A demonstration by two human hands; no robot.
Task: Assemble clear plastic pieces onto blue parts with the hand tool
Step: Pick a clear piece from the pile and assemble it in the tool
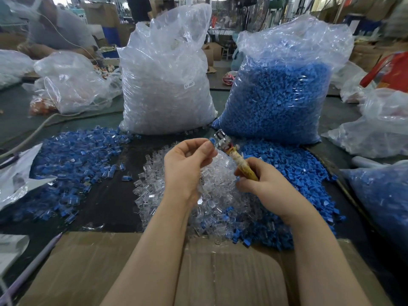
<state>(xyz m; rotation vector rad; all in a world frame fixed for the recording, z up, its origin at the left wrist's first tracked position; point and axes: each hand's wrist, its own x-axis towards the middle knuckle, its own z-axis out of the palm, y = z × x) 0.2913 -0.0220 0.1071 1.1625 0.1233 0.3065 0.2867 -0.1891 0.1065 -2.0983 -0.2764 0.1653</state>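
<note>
Head view. Mid-run, judging by the piles: a wide heap of joined pieces (72,160), blue inside clear, spread on the table (110,202) at left and taken for finished work; a loose clear pile (212,195) in the centre under the hands; a loose blue pile (293,180) at right. Behind these, a tall clear bag (163,85) and a blue bag (278,96), both standing nearly full, so far more left than done.

One piece in hand just now. Left hand (187,164) raised over the clear pile, thumb and forefinger pinching a small blue part (212,141) at its tip, remaining fingers curled in loosely. Whether a clear piece already sits on that part: cannot tell, too small and glossy. Right hand (262,182) wrapped round the yellowish handle of the tool (229,151), fingers closed about it low down.

Tool's long axis on a slant, handle low and toward the right hand, shiny metal head high and to the left, pointing away toward the gap between the two bags. Head touching or just beside the pinched part; exact contact blurred. Part held out sideways toward the head, its own long axis not readable.

Cardboard flap (220,272) nearest the body, beneath both forearms.
</note>
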